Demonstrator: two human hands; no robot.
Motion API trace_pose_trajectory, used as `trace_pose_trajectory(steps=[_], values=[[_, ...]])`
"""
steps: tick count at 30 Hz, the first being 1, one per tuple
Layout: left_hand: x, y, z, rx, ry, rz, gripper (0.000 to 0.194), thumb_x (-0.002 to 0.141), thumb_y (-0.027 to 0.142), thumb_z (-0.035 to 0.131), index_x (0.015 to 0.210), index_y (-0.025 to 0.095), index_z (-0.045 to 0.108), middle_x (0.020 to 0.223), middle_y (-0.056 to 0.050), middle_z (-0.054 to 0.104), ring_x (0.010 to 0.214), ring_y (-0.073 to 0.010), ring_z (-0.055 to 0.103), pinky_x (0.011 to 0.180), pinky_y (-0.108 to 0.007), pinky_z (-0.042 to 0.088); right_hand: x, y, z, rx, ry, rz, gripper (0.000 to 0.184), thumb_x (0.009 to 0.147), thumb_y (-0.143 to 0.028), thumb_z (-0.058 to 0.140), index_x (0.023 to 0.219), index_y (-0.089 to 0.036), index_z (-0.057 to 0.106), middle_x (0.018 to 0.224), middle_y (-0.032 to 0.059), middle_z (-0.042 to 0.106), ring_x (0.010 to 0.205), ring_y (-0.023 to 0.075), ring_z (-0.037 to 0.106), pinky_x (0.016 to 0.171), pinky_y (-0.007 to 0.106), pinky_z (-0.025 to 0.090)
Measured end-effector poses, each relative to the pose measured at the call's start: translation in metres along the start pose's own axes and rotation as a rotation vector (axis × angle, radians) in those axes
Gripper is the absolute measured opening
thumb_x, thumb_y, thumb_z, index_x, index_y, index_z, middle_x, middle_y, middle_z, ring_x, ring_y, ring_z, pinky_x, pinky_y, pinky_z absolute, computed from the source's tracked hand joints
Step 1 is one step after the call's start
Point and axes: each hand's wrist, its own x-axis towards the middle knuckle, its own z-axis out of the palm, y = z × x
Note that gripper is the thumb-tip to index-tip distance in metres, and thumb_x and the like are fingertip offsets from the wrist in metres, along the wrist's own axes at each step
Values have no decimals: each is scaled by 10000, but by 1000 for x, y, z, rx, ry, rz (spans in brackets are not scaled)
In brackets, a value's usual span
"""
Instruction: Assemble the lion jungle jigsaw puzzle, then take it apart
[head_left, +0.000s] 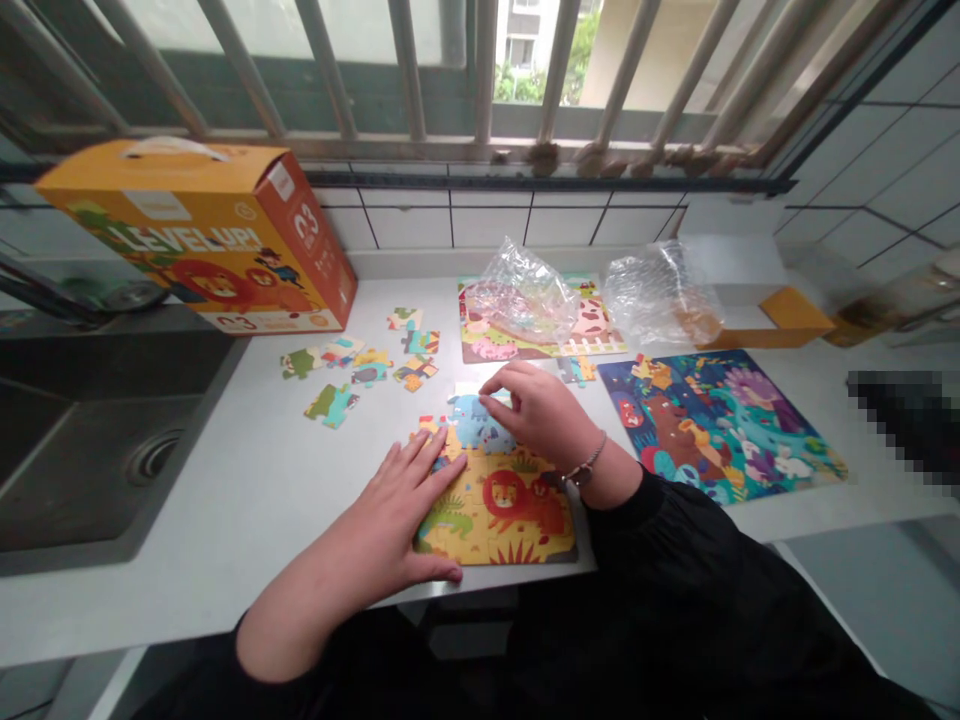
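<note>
Two bare hands work at the lion puzzle [517, 505], which lies at the middle of the counter's [277, 510] front edge. The left hand [409, 490] rests along the puzzle's left edge with its fingers spread wide and flat, the fingertips on the pieces and the thumb out by the near left corner; it grips nothing. The right hand [538, 405] is at the puzzle's far edge, over the blue elephant pieces [480, 432], thumb and forefinger brought almost together, the other fingers curled; whether a piece is pinched between them I cannot tell. A bracelet [585, 472] circles the right wrist. The far left corner of the puzzle shows an uneven, stepped outline. Beyond that corner, toward the counter's back edge, loose pieces [371, 367] lie scattered, some apart and some touching. The farm puzzle [495, 338] lies near the back edge, partly under a clear wrapper [536, 300], with a small joined group [576, 370] just off its front edge. Right of the lion puzzle, a forest puzzle [690, 430] sits aslant. A second wrapper [652, 290] is crumpled beside an open carton [799, 315] at the back right. At the back left stands an orange box [225, 250], beside the sink [163, 480].
</note>
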Motion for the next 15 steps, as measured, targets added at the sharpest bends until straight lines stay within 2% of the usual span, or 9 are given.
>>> trace_pose_trajectory(steps=[3, 6, 9, 12, 15], values=[[2, 10, 3, 8, 6, -17, 1076, 949, 654, 861, 1845, 337, 356, 1954, -146, 41, 1808, -453, 78, 1436, -721, 193, -9, 18, -36, -142, 126, 126, 148, 1086, -302, 683, 1009, -219, 779, 1002, 74, 791, 841, 220, 672, 876, 381, 534], [8, 14, 4, -25, -7, -21, 1094, 930, 699, 855, 1840, 327, 374, 1951, -153, 48, 1806, -454, 91, 1439, -718, 196, -26, 50, -73, -334, 217, 321, 171, 1051, -322, 659, 1028, -216, 791, 1073, 126, 814, 890, 268, 691, 902, 420, 533], [13, 13, 4, -57, 18, -18, 1090, 914, 724, 859, 1829, 354, 397, 1953, -141, 91, 1804, -453, 124, 1436, -722, 212, -41, 82, -97, -513, 266, 471, 212, 1018, -336, 647, 1015, -196, 807, 1072, 173, 813, 975, 330, 704, 957, 477, 542], [18, 12, 4, -69, 42, -28, 1082, 902, 723, 868, 1816, 353, 425, 1954, -140, 111, 1801, -465, 136, 1433, -723, 224, -48, 99, -99, -580, 227, 469, 277, 1038, -406, 663, 1044, -180, 823, 1092, 195, 793, 1068, 365, 699, 1041, 527, 533], [23, 14, 2, -64, 47, -42, 1088, 893, 712, 878, 1812, 337, 432, 1955, -149, 99, 1800, -474, 130, 1433, -716, 230, -47, 99, -83, -602, 142, 428, 367, 1034, -524, 735, 1101, -175, 826, 1185, 218, 764, 1147, 390, 678, 1082, 555, 528]])
